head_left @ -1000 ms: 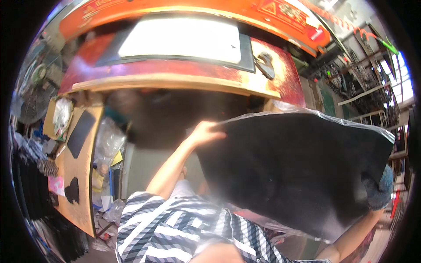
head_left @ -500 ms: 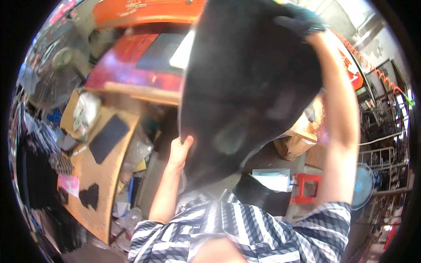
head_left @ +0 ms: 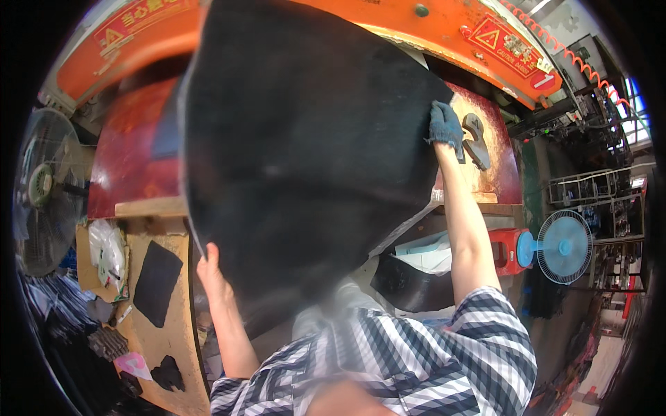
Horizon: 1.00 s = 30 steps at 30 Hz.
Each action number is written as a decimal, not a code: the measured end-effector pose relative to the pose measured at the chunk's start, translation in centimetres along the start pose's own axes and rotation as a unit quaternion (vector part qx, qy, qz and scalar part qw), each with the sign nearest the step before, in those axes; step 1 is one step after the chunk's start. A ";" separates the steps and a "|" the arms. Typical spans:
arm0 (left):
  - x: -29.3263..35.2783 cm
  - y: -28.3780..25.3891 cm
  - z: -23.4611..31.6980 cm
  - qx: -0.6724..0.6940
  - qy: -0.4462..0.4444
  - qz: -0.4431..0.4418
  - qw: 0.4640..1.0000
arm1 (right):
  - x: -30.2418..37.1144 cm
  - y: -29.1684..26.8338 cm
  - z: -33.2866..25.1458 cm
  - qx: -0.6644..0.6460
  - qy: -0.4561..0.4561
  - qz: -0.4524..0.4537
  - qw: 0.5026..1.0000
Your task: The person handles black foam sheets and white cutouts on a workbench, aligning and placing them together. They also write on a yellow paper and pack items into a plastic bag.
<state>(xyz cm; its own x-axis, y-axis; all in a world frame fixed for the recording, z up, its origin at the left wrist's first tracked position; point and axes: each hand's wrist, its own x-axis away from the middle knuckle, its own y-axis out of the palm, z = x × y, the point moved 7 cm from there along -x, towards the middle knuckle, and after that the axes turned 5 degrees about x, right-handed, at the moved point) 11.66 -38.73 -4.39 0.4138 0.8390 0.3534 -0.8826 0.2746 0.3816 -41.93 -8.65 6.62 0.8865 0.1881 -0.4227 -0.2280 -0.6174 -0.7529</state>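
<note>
A large black sheet, leather-like, with a pale edge (head_left: pixel 312 132) spreads in front of me and hides much of the red machine table. My bare left hand (head_left: pixel 214 276) grips its lower left edge, thumb on top. At the right edge, my right hand (head_left: pixel 445 127) in a blue-grey knitted glove is closed on the sheet. Just beyond that hand, a curved dark metal cutting die (head_left: pixel 476 142) lies on the worn tan part of the machine table (head_left: pixel 132 156).
An orange machine beam (head_left: pixel 388 21) with warning labels crosses the far side. At left stand a large fan (head_left: pixel 45 177) and a wooden table (head_left: pixel 184 333) bearing a dark rectangular piece (head_left: pixel 158 283). A blue fan (head_left: pixel 564 247) and red stool (head_left: pixel 504 251) are at right.
The sheet has swung left and down, spreading wider over the machine table. My right hand has come lower and nearer, uncovering the die. My left hand has shifted left, still gripping the edge.
</note>
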 end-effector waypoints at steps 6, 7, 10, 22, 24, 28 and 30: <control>-0.1 -1.0 0.1 -0.007 0.005 0.072 0.997 | -3.7 5.2 3.5 -0.148 -0.069 -0.153 0.975; -0.2 -1.1 -0.1 -0.001 -0.001 0.078 0.997 | -3.9 5.5 3.9 -0.085 -0.093 -0.157 0.979; 0.0 -0.9 -0.5 0.014 -0.011 0.072 0.997 | -6.3 4.9 5.3 0.174 -0.186 -0.150 0.955; 1.3 0.2 -1.9 0.119 -0.074 0.097 0.985 | 27.3 -2.2 13.9 -0.278 0.175 -0.484 0.811; 1.2 1.1 -1.0 0.066 -0.048 0.087 0.993 | 28.9 0.8 15.8 -0.162 0.170 -0.304 0.923; 1.8 2.3 1.4 -0.026 -0.018 0.054 0.998 | 29.8 6.4 18.1 -0.138 0.254 -0.243 0.926; 2.4 2.7 4.2 -0.226 0.070 0.048 0.971 | 30.4 6.1 17.9 -0.151 0.267 -0.246 0.919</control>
<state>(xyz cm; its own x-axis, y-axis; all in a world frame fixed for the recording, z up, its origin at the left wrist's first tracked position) 11.15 -37.95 1.04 0.3182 0.9176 0.2382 -0.9365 0.3433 -0.0714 -23.59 6.98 -19.91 0.9419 0.1502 0.3005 0.3051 -0.7567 -0.5783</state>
